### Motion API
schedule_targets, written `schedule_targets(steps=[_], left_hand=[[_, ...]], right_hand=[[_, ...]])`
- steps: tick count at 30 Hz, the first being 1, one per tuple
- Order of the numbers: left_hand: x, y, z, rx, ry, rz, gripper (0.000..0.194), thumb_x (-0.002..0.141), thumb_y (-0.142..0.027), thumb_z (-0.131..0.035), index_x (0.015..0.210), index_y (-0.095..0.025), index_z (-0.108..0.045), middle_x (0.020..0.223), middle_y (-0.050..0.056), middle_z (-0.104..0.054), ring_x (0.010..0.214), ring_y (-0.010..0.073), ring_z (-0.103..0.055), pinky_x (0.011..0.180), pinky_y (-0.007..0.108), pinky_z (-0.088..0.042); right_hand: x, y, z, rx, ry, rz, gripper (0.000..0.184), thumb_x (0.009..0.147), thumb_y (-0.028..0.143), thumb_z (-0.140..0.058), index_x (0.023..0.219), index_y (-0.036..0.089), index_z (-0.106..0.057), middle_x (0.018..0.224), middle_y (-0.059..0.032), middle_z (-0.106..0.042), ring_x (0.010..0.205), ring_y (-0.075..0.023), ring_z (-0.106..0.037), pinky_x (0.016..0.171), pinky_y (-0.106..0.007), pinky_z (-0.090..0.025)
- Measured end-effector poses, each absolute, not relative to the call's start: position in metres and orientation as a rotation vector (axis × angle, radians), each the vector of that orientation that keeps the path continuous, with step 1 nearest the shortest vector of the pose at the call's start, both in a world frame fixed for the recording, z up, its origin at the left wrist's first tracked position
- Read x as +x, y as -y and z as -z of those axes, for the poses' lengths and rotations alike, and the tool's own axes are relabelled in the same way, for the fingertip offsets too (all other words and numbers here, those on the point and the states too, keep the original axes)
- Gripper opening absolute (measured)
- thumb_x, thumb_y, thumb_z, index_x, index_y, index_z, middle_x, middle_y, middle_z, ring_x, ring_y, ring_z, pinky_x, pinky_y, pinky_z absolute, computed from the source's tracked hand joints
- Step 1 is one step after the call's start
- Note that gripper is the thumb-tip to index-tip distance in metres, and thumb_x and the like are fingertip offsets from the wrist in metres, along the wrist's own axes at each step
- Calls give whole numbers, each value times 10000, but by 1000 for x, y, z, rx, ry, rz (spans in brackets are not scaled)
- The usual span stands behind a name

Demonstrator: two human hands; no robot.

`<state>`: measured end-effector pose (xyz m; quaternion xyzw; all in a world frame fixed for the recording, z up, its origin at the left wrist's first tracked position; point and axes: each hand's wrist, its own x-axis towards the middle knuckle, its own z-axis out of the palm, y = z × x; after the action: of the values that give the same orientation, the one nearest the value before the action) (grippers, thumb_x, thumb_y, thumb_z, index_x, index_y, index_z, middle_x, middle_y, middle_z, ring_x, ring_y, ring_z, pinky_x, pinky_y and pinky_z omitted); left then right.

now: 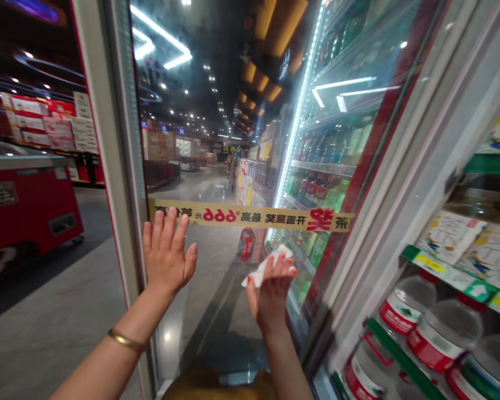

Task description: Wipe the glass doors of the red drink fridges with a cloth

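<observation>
A glass door of a drinks cooler stands open in front of me. My left hand lies flat near the door's left frame, fingers stretched out over a yellow sticker strip with reversed lettering; it holds nothing. Lower and to the right, my right hand presses a crumpled white tissue toward the glass, below the strip. Its fingers cover part of the tissue. Whether it is paper or cloth I cannot tell.
Cooler shelves at the right carry large water bottles and drink cartons behind green price rails. A red wheeled chest stands at the left on the grey floor. Stacked boxes are behind it.
</observation>
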<state>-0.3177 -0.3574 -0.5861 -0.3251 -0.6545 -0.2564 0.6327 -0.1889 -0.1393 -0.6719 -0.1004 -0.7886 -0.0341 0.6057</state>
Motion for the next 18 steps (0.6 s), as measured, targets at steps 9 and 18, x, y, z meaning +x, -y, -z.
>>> schedule_targets(steps=[9, 18], left_hand=[[-318, 358, 589, -747, 1475, 596, 702, 1115, -545, -346, 1765, -288, -284, 1794, 91, -379, 1730, 264, -202, 1418, 543, -147], [-322, 357, 589, -736, 1493, 586, 718, 1098, -454, -454, 1769, -280, -266, 1799, 94, -362, 1731, 273, -195, 1419, 541, -136]], right_hand=[[-231, 197, 591, 81, 1907, 111, 847, 1049, 416, -576, 1790, 229, -210, 1829, -117, -321, 1741, -338, -160, 1390, -673, -213], [-205, 130, 603, -239, 1742, 133, 902, 1034, 371, -583, 1786, 108, -160, 1822, -264, -233, 1714, -481, -174, 1290, -821, -271]])
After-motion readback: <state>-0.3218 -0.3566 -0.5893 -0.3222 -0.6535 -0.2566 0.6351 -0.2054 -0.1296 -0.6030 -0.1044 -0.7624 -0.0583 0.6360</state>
